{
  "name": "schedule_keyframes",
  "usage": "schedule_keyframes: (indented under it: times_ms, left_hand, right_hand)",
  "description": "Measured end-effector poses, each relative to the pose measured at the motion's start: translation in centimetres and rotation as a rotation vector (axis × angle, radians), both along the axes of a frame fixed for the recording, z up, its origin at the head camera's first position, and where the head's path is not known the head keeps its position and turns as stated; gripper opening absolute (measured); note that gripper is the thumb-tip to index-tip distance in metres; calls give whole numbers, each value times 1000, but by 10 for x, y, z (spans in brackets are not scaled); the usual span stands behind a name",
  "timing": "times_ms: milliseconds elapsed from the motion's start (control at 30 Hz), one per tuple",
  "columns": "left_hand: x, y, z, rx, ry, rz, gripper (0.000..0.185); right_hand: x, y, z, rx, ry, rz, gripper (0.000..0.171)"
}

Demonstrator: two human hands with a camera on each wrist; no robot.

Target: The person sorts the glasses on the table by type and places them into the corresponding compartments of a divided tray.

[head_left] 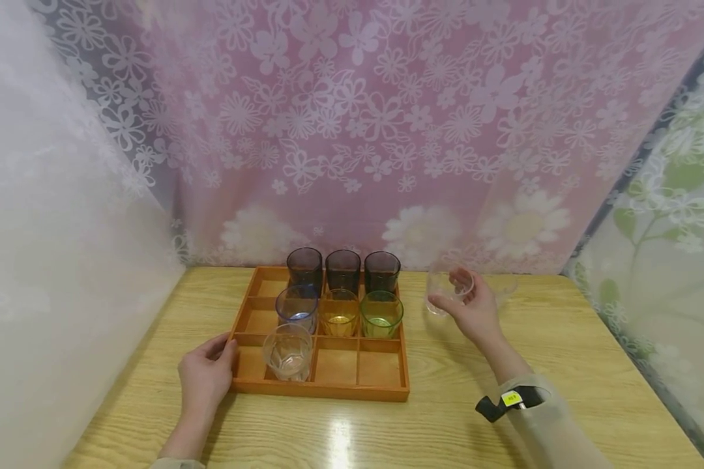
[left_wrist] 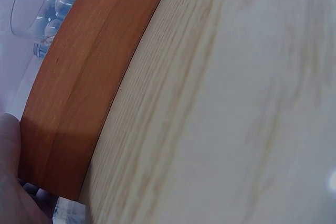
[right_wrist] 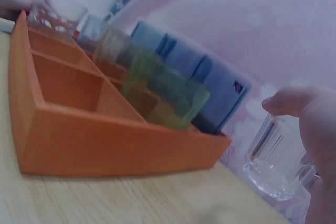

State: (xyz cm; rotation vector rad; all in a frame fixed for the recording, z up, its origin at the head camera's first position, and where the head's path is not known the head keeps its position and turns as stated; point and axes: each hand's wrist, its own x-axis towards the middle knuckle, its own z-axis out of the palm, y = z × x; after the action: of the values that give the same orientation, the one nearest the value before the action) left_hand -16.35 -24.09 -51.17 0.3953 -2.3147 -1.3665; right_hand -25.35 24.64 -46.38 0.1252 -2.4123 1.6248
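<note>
At the right of the wooden tray (head_left: pixel 328 389), my right hand (head_left: pixel 478 316) holds a clear glass (head_left: pixel 437 298) with thumb and fingers around its side. The right wrist view shows this glass (right_wrist: pixel 270 179) slightly tilted, close to the table's back edge. My left hand (head_left: pixel 206 371) grips the tray's left side near the front corner. In the left wrist view, its thumb (left_wrist: pixel 9 140) lies against the end of the tray wall (left_wrist: pixel 79 87). Another clear glass (head_left: pixel 289 358) stands in the tray's front row, at the middle-left.
Three dark glasses (head_left: pixel 343 270) stand along the tray's back row. In the middle row are a blue-rimmed glass (head_left: pixel 297 312), an amber glass (head_left: pixel 339 319) and a green glass (head_left: pixel 381 319). A floral curtain (head_left: pixel 352 163) hangs behind the table (head_left: pixel 446 404).
</note>
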Motion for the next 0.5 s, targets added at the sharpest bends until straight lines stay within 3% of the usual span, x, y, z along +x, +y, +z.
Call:
schedule_keyframes:
  times_ms: [500]
  left_hand:
    - [0, 0, -1, 2, 11, -5, 24]
  right_hand:
    - [41, -6, 27, -29, 47, 62, 83]
